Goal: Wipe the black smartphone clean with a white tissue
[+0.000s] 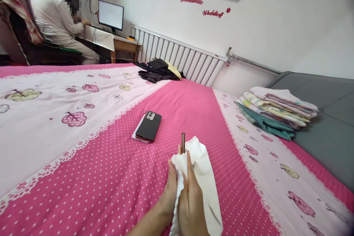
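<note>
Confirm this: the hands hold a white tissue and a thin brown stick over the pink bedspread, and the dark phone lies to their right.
Not quite. In the head view the dark phone lies to the left of the hands, not the right. The rest stands: they hold a white tissue and a thin brown stick over the pink bedspread.

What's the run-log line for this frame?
left hand: under white cloth | right hand: holds cloth around thin phone, edge-on | bed: dark phone lying flat | folded stack right

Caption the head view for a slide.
Two hands, left and right, hold a thin brown object in white tissue over a pink dotted bedspread, near stacked phones.
</note>
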Tool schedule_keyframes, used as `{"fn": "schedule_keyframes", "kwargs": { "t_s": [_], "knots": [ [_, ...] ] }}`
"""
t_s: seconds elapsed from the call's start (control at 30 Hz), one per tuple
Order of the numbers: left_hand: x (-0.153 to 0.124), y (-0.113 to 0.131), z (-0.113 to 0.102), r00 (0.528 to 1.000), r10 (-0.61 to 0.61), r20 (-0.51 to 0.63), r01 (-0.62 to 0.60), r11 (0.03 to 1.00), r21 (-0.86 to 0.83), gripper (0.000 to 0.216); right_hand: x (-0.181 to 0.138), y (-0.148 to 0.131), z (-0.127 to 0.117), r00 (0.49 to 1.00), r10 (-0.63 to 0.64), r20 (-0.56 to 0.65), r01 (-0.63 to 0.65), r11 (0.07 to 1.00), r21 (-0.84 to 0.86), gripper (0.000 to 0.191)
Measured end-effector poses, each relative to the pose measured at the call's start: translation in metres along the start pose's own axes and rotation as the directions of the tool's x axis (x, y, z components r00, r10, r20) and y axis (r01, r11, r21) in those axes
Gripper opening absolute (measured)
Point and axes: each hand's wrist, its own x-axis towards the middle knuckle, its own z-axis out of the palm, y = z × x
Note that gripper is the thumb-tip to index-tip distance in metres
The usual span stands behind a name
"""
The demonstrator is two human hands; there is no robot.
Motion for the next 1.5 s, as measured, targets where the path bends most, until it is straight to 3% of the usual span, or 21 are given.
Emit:
{"fn": "schedule_keyframes", "kwargs": {
  "t_s": [0.13,0.33,0.73,1.07,1.2,1.37,1.5],
  "knots": [
    [0.001,-0.001,-0.001,0.996,0.014,0.087,-0.012,1.0,-0.019,0.071,-0.001,0.003,0.0,1.0,0.006,0.0,-0.006,1.0,0.012,0.053],
    [0.006,-0.006,-0.003,0.988,0.115,0.108,-0.109,0.992,-0.059,0.069,-0.003,0.005,0.003,1.0,0.001,0.005,-0.001,1.0,0.0,0.053],
    [0.004,0.012,0.011,0.991,0.041,0.126,-0.036,0.998,-0.042,0.074,-0.005,-0.003,0.006,0.999,-0.035,0.032,0.038,0.994,-0.099,0.051],
    [0.001,0.002,0.007,0.991,0.057,0.124,-0.055,0.998,-0.016,0.073,-0.003,-0.004,0.003,1.0,-0.013,0.013,0.013,0.999,-0.039,0.053],
    [-0.002,-0.007,-0.001,0.991,0.017,0.13,-0.034,0.99,0.134,0.077,-0.001,-0.003,-0.003,0.999,0.015,-0.03,-0.015,1.0,0.006,0.055],
    [-0.01,-0.012,-0.004,0.995,0.092,0.03,-0.096,0.888,0.45,0.079,0.004,-0.003,-0.014,0.99,0.123,-0.076,-0.118,0.991,0.059,0.059],
    [-0.015,-0.012,0.001,0.994,0.025,0.109,-0.079,0.843,0.532,0.086,0.007,-0.005,-0.022,0.969,0.204,-0.136,-0.194,0.977,0.086,0.06]
  ]
}}
